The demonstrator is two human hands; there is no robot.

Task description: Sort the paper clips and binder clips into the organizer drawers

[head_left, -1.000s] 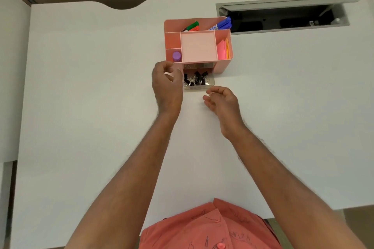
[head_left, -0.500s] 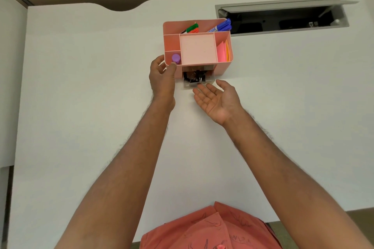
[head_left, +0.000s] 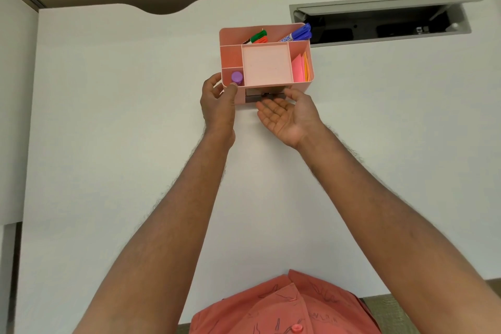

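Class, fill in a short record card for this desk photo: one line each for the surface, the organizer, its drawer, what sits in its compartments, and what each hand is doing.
surface: white desk
organizer: pink, several top compartments
drawer: at the front, nearly pushed in
back compartment: markers
right compartment: sticky notes
front-left compartment: purple cap
middle compartment: nothing seen inside
left hand: holds the organizer's front-left corner, thumb on the rim
right hand: palm up, straight fingers against the drawer front
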